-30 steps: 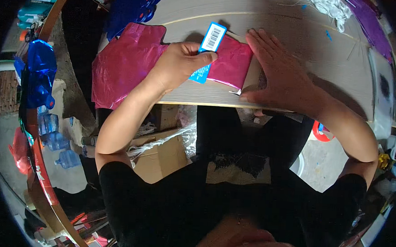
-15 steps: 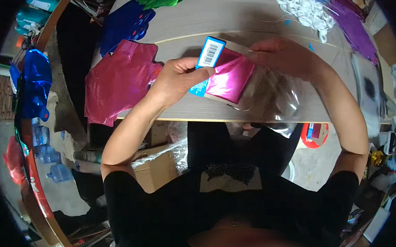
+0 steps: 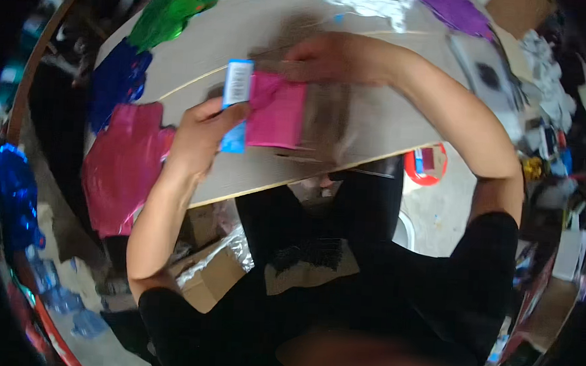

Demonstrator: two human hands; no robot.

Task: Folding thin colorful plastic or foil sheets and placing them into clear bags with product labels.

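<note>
Over the table, my left hand [image 3: 206, 135] grips a flat packet of folded pink foil [image 3: 276, 119] by its left side. My thumb lies across the packet's blue card [image 3: 237, 84], which carries a barcode. A clear plastic sleeve [image 3: 339, 129] spreads out to the right of the foil, hard to make out against the tabletop. My right hand [image 3: 336, 58] is close to the packet's upper right corner, its fingers curled and blurred. Whether they pinch the sleeve does not show.
Shiny pink foil pieces [image 3: 124, 174] hang over the table's left edge, with dark blue foil [image 3: 118, 81] and green foil [image 3: 172, 14] beyond. White string bundles [image 3: 372, 3] and purple foil [image 3: 454, 12] lie at the far side. A red basin [image 3: 426, 180] stands below.
The view has turned, so the table sits tilted. Both hands and the packet appear further left, and the packet stands more upright. My left hand keeps its grip.
</note>
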